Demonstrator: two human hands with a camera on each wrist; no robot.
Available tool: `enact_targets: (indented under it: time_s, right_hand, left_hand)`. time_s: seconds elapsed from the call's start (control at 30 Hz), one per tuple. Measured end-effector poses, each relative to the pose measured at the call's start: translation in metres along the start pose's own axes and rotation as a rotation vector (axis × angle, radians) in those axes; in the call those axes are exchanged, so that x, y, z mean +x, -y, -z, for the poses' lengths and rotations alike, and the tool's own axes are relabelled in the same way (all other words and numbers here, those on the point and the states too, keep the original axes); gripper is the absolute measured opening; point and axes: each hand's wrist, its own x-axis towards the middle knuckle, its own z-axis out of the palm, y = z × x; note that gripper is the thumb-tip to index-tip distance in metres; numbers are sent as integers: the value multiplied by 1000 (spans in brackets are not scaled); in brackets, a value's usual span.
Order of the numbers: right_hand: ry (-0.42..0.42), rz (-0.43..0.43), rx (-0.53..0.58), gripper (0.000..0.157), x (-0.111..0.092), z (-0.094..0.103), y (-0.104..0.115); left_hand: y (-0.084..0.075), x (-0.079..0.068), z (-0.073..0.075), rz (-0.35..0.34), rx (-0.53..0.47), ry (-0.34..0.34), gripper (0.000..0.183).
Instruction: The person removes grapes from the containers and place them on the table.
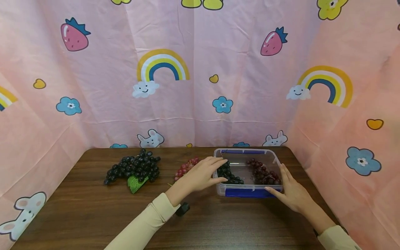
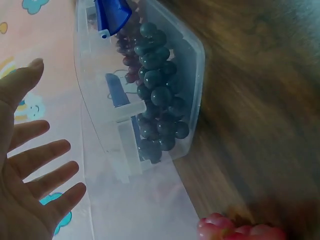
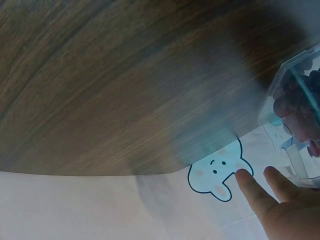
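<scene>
A clear plastic container (image 1: 223,187) with blue clips stands at the right of the table. Inside it, a bunch of black grapes (image 1: 229,176) lies at the left and a bunch of dark red grapes (image 1: 265,175) at the right. My left hand (image 1: 200,175) is at the container's left side, fingers extended; the left wrist view shows this hand (image 2: 35,165) holding nothing. At the right side, my right hand (image 1: 292,192) lies along the wall, with its thumb near the front right corner. Its straight fingers (image 3: 255,192) show in the right wrist view.
Another bunch of black grapes (image 1: 134,165) with a green leaf (image 1: 135,184) lies on the left of the wooden table (image 1: 93,208). Light red grapes (image 1: 184,168) lie partly behind my left hand. A patterned pink cloth (image 1: 200,132) hangs around the table.
</scene>
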Motion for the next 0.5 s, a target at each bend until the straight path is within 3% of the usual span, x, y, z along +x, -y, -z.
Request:
enact_targets:
  time_s: [0.2, 0.5]
  right_hand:
    - [-2, 0, 2, 115, 1, 1, 1]
    - [-3, 1, 12, 115, 0, -1, 0]
  left_hand:
    - [2, 24, 4, -42, 15, 88, 68]
    - [2, 49, -5, 9, 48, 243, 79]
